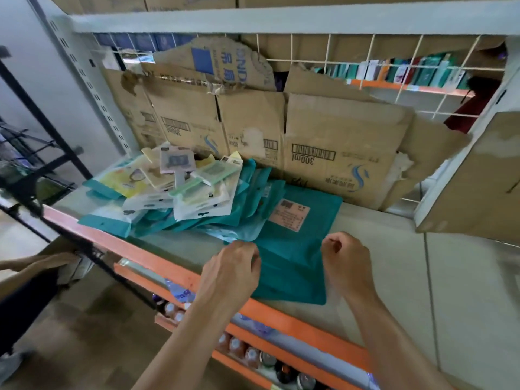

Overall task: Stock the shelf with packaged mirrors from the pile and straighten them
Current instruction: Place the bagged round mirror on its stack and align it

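A loose pile of packaged mirrors (180,190) lies on the left part of the shelf (380,263), with teal, yellow, pink and white packs at mixed angles. To its right, teal packs (292,249) lie flat in a stack, the top one carrying a pink label (289,213). My left hand (233,271) rests on the stack's left edge, fingers curled onto the packs. My right hand (346,263) sits at the stack's right edge, fingers curled; what it grips is hidden.
Flattened cardboard sheets (323,142) line the back against a white wire grid (394,57). An orange shelf lip (157,266) runs along the front, with bottles (242,350) on the shelf below. Another person's arm (33,263) and a black rack (42,153) are at left.
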